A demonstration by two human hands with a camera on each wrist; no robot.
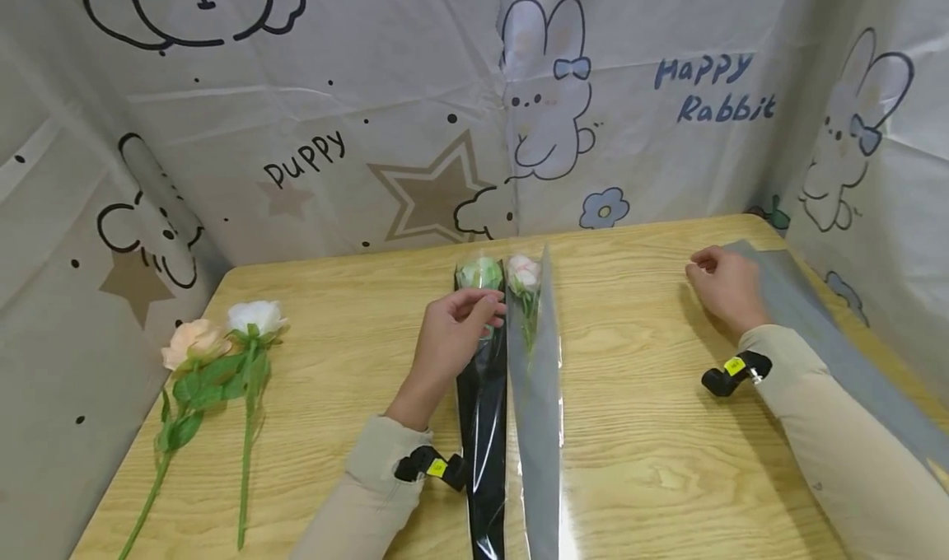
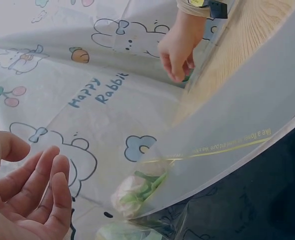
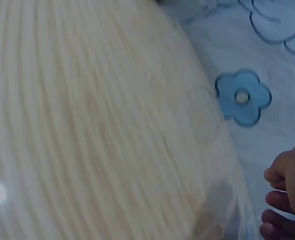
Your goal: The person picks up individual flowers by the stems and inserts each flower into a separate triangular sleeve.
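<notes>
My left hand (image 1: 454,329) hovers over the top of a black flower sleeve (image 1: 485,428), its fingers loosely bent with nothing between them. A pale green rose (image 1: 480,270) shows inside that sleeve, partly behind the hand. Right beside it lies a grey sleeve (image 1: 539,428) holding a pale pink rose (image 1: 523,272); gold lettering runs across this sleeve (image 2: 222,145) in the left wrist view. Over at the right, my right hand (image 1: 730,288) is beside flat grey sleeves (image 1: 793,288), fingers loosely curled. In the right wrist view, the right hand's fingers (image 3: 282,200) hold nothing.
Two loose stems lie on the left of the wooden table (image 1: 630,428): a peach rose (image 1: 194,343) and a white rose (image 1: 255,319), both with green leaves. A printed cloth (image 1: 415,74) with cartoon animals hangs behind the table and along its sides.
</notes>
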